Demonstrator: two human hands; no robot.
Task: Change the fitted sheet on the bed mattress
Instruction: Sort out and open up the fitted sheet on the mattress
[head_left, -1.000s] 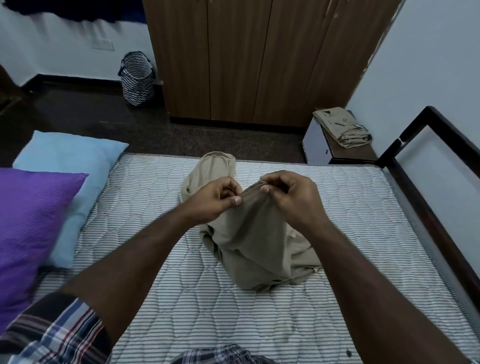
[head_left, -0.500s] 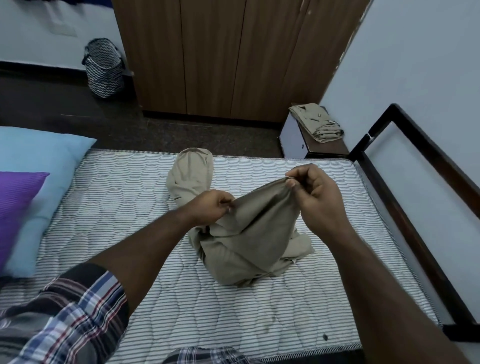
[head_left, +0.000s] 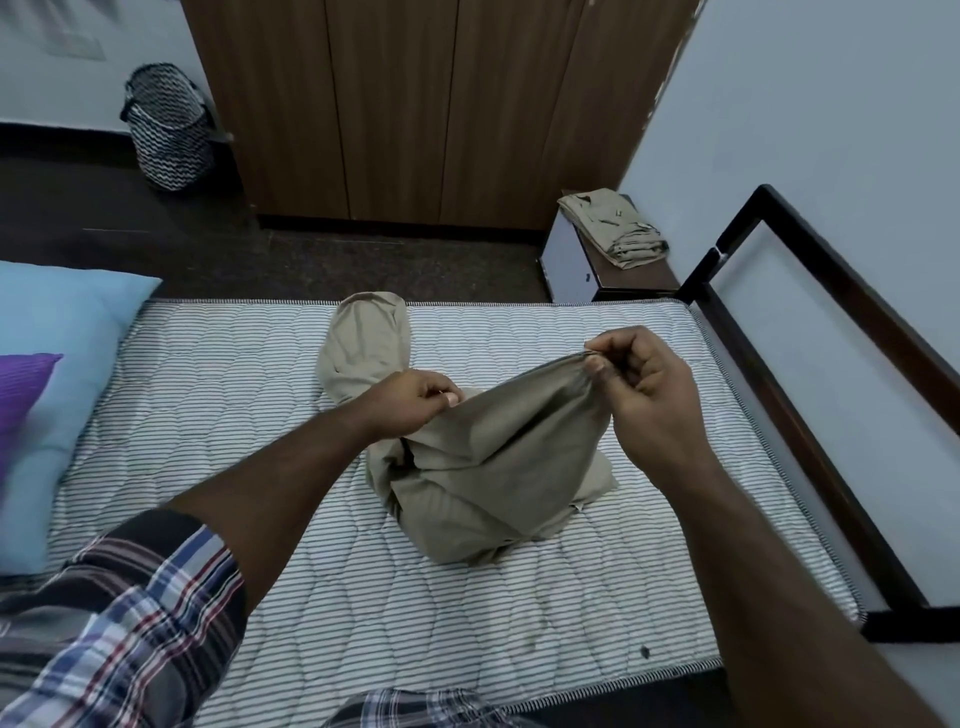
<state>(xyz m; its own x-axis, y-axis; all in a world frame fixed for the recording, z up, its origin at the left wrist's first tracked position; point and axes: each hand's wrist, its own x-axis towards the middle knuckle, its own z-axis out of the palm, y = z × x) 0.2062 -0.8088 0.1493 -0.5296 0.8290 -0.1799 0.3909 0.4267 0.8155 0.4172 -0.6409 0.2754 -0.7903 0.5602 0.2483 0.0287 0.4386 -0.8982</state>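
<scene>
**Sheet bunched mid-mattress, both your hands pinching its edge**

The khaki sheet (head_left: 483, 467) sits in a crumpled heap near the middle of the bare striped mattress (head_left: 234, 415), with one rounded lobe stretching away from you toward the far edge. Your left hand (head_left: 410, 402) pinches the hem low, close to the heap, fingers curled onto the cloth. Your right hand (head_left: 641, 387) pinches the same hem higher and further right, thumb and fingertips closed on a gathered bit of the edge. The two hands are apart, and the fabric between them runs up in a taut slope from left to right.

Your left arm wears a rolled plaid sleeve (head_left: 130, 623). At the left end of the mattress lies a light blue pillow (head_left: 62, 338) with a purple pillow (head_left: 21, 389) overlapping it. A dark bed frame (head_left: 810, 415) borders the mattress on the right, against the wall. Beyond the far corner stands a small table (head_left: 582, 260) carrying a folded khaki cloth (head_left: 613, 226). A wooden wardrobe (head_left: 415, 104) fills the back, and a zigzag-patterned basket (head_left: 166, 130) stands on the dark floor to its left.
</scene>
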